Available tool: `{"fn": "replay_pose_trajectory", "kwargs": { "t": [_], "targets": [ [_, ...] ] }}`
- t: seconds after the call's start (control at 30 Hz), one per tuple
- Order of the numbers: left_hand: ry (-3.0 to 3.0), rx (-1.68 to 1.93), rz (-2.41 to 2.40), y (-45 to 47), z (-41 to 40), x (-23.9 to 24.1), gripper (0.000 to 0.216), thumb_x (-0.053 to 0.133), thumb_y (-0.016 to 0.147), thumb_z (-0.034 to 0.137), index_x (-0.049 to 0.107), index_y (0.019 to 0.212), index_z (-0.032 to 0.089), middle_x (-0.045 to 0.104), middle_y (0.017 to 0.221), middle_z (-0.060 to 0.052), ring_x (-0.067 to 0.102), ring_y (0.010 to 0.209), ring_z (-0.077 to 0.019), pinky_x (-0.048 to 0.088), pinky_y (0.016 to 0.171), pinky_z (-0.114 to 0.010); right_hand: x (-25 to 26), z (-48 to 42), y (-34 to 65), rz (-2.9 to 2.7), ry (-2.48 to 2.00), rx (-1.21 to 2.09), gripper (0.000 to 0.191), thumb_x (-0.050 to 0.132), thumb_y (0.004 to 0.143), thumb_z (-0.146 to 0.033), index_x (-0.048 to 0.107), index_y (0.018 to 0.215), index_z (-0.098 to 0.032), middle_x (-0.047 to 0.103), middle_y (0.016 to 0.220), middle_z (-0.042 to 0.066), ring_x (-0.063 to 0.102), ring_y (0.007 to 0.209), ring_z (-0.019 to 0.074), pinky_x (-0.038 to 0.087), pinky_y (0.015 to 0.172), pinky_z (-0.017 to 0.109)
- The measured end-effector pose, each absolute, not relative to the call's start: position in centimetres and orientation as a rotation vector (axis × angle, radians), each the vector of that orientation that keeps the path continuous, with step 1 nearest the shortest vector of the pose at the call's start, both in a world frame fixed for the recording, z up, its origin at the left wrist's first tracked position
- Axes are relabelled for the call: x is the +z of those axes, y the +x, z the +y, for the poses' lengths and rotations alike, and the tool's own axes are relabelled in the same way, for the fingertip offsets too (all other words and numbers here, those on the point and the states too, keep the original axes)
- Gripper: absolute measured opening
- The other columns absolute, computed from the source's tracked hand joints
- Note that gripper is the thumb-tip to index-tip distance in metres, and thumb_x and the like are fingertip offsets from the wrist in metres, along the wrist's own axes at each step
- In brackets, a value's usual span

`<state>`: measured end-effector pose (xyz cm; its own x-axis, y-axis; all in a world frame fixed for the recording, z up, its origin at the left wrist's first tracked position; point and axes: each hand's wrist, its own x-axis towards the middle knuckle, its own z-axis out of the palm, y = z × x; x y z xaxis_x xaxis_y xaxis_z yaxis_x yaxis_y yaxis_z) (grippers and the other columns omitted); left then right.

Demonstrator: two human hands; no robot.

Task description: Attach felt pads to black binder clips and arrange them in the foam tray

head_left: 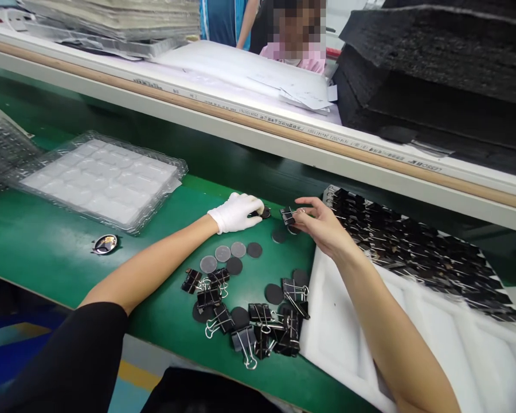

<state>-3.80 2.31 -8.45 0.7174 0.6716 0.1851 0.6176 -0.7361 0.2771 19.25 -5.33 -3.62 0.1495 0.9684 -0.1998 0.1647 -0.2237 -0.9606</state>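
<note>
My left hand (239, 213), in a white glove, reaches to the back of the green table and pinches a small dark piece (265, 213), partly hidden by the fingers. Just right of it, my bare right hand (320, 225) grips a black binder clip (288, 216) by its wire handles. Dark round discs (279, 234) lie under that clip. Nearer to me, several black binder clips (208, 297) with silver handles are heaped among more black discs (274, 293). Clear-looking discs (222, 253) lie beside a black one. A watch case with a shiny face (106, 244) rests at left.
At right stands a white foam tray (335, 321), with rows of black binder clips (413, 246) behind it. A clear plastic tray (101, 178) lies at left. A white-and-wood ledge (223, 109) crosses behind, bearing black sheets (438, 86). Two people are beyond it.
</note>
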Motion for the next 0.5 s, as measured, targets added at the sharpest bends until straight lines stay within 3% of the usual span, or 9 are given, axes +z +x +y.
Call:
{"fn": "replay_pose_trajectory", "kwargs": {
  "t": [0.07, 0.2, 0.3, 0.4, 0.5],
  "targets": [
    [2.665, 0.429, 1.086, -4.1, 2.3, -8.4, 0.031, 0.059, 0.09, 0.039, 0.06, 0.115, 0.02, 0.071, 0.114, -0.008, 0.065, 0.106, -0.0271, 0.041, 0.096, -0.042, -4.4, -4.7, 19.2, -1.189, -1.62, 1.174, 0.043, 0.075, 0.074, -0.033, 0.063, 0.113, -0.021, 0.062, 0.089, 0.001, 0.067, 0.081, 0.0177, 0.057, 0.085, 0.037],
    [2.635, 0.472, 1.138, -5.0, 2.4, -8.3, 0.056, 0.062, 0.083, 0.033, 0.052, 0.135, 0.017, 0.069, 0.125, -0.011, 0.064, 0.114, -0.0296, 0.038, 0.103, -0.044, -5.4, -3.9, 17.8, -1.645, -1.895, 0.818, 0.032, 0.061, 0.088, -0.042, 0.07, 0.108, -0.019, 0.069, 0.096, 0.008, 0.066, 0.093, 0.0246, 0.051, 0.089, 0.042],
    [2.678, 0.426, 1.11, -5.4, 2.6, -8.3, 0.069, 0.062, 0.084, 0.047, 0.048, 0.145, 0.02, 0.069, 0.126, -0.011, 0.061, 0.118, -0.0328, 0.038, 0.102, -0.046, -5.4, -4.0, 16.5, -1.973, -2.106, 0.436, 0.032, 0.052, 0.094, -0.047, 0.072, 0.1, -0.023, 0.072, 0.107, 0.011, 0.065, 0.107, 0.0327, 0.044, 0.095, 0.052],
    [2.727, 0.403, 1.074, -5.3, 2.8, -8.3, 0.057, 0.057, 0.088, 0.056, 0.059, 0.135, 0.023, 0.072, 0.121, -0.01, 0.061, 0.117, -0.0328, 0.038, 0.099, -0.046, -4.8, -4.1, 16.1, -2.148, -2.176, 0.313, 0.039, 0.047, 0.097, -0.053, 0.071, 0.094, -0.023, 0.074, 0.102, 0.011, 0.067, 0.105, 0.0353, 0.039, 0.096, 0.057],
    [2.721, 0.402, 1.054, -5.2, 3.0, -8.3, 0.045, 0.058, 0.088, 0.051, 0.066, 0.124, 0.024, 0.073, 0.115, -0.008, 0.062, 0.114, -0.0304, 0.038, 0.097, -0.044, -4.1, -3.2, 16.5, -2.125, -2.144, 0.368, 0.051, 0.05, 0.093, -0.066, 0.069, 0.114, -0.024, 0.074, 0.112, 0.013, 0.065, 0.111, 0.0372, 0.036, 0.101, 0.059]
  ]
}}
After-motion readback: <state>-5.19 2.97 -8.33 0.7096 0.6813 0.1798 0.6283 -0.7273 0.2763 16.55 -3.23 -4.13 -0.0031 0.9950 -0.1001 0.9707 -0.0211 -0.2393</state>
